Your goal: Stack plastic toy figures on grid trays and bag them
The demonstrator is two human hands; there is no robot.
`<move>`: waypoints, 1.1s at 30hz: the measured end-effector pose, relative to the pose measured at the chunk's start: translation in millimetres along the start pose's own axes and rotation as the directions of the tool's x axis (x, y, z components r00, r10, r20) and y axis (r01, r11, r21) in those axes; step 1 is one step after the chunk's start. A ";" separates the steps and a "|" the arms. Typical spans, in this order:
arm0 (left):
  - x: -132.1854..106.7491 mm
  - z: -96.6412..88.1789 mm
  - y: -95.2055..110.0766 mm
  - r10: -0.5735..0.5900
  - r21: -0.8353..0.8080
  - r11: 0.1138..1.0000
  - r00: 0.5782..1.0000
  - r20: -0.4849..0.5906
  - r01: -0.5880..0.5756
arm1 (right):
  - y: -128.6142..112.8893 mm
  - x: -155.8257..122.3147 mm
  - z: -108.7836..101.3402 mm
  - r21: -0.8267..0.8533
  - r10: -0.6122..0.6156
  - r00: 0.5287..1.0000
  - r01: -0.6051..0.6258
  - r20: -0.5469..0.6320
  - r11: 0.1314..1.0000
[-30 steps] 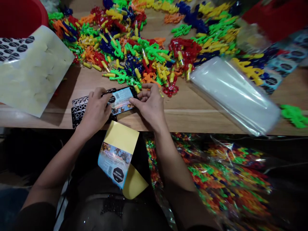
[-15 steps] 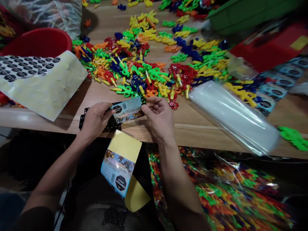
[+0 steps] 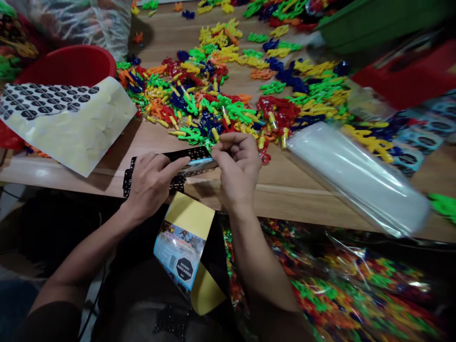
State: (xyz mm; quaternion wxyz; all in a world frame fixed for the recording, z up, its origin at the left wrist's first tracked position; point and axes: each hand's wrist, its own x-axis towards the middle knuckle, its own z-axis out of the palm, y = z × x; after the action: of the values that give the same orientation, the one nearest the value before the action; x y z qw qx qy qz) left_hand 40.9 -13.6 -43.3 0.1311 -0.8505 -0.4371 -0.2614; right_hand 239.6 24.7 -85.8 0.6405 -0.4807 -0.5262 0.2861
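Both my hands are at the front edge of the wooden table point(image 3: 274, 192), on either side of a printed blue label point(image 3: 201, 164), now seen tilted nearly edge-on. My left hand point(image 3: 149, 183) grips its left end, index finger laid along the top; the thumb is hidden. At the right end, the thumb and fingers of my right hand point(image 3: 239, 164) pinch it. Black patterned strips point(image 3: 192, 153) show behind the label and under my left hand. A curled label strip point(image 3: 185, 242) with yellow backing hangs over my lap below.
A sticker sheet point(image 3: 78, 128) leans against a red tub point(image 3: 67, 64) at left. Colourful plastic figures point(image 3: 228, 107) are heaped behind my hands. To the right lie clear plastic bags point(image 3: 356, 175) and more labels point(image 3: 408, 156). A green bin point(image 3: 374, 26) stands far right.
The label has tipped from showing its printed face to almost edge-on. My left index finger has stretched along its top, and more of the black strip behind it shows.
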 end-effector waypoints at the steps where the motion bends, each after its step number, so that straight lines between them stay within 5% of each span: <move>1: -2.0 0.2 -3.2 0.003 -0.003 1.000 1.000 -0.026 -0.003 | 2.0 1.5 -0.2 0.016 -0.008 1.000 0.008 0.012 1.000; 7: -9.2 -1.6 -17.1 -0.054 -0.051 0.997 0.998 -0.014 0.054 | -2.0 1.2 -2.3 -0.055 -0.081 0.996 0.083 0.044 0.995; 13: -4.6 -3.5 -10.3 -0.032 -0.052 0.998 0.999 -0.036 0.030 | -10.8 -7.1 7.0 -0.157 -0.159 0.982 0.174 0.106 0.972; 15: -1.0 -4.5 -19.0 -0.110 -0.051 0.993 0.993 -0.050 0.107 | -4.7 -1.5 1.3 -0.165 -0.161 0.983 0.173 0.083 0.971; 18: 11.0 -1.1 -56.2 -0.350 -0.052 0.936 0.933 -0.080 0.347 | 7.3 9.2 -18.5 -0.158 -0.160 0.987 0.155 -0.018 0.975; 21: 28.3 7.5 -98.9 -0.547 -0.043 0.836 0.837 0.008 0.547 | 10.7 7.6 -40.0 -0.126 -0.114 0.993 0.109 -0.035 0.986; 23: 34.5 9.4 -108.9 -0.644 -0.017 0.765 0.765 -0.002 0.643 | 5.2 -4.0 -50.8 -0.118 -0.049 0.999 0.051 0.023 0.992; 25: 30.7 2.5 -96.9 -0.626 0.000 0.780 0.780 0.011 0.626 | -4.9 -21.5 -58.9 -0.136 0.030 0.993 -0.014 0.114 0.991; 27: 16.3 -13.5 -68.8 -0.542 -0.044 0.833 0.829 0.136 0.552 | -17.4 -40.4 -65.0 -0.160 0.115 0.970 -0.082 0.213 0.984; 29: -4.5 -32.5 -37.1 -0.420 -0.132 0.856 0.820 0.389 0.501 | -30.4 -56.9 -69.5 -0.190 0.170 0.941 -0.117 0.293 0.975; 31: -26.7 -45.3 -12.0 -0.217 -0.299 0.780 0.686 0.695 0.550 | -43.6 -69.2 -72.2 -0.221 0.168 0.913 -0.089 0.372 0.971; 33: -46.8 -46.9 3.0 -0.048 -0.409 0.573 0.527 0.849 0.711 | -56.6 -77.7 -72.9 -0.230 0.125 0.870 -0.014 0.477 0.973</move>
State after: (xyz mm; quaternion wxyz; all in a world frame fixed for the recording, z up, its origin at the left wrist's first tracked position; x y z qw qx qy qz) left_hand 5.3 -68.2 -30.6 -0.4798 -0.7191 -0.5003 -0.0493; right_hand 279.0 -87.2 -63.8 0.4194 -0.4790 -0.6813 0.3612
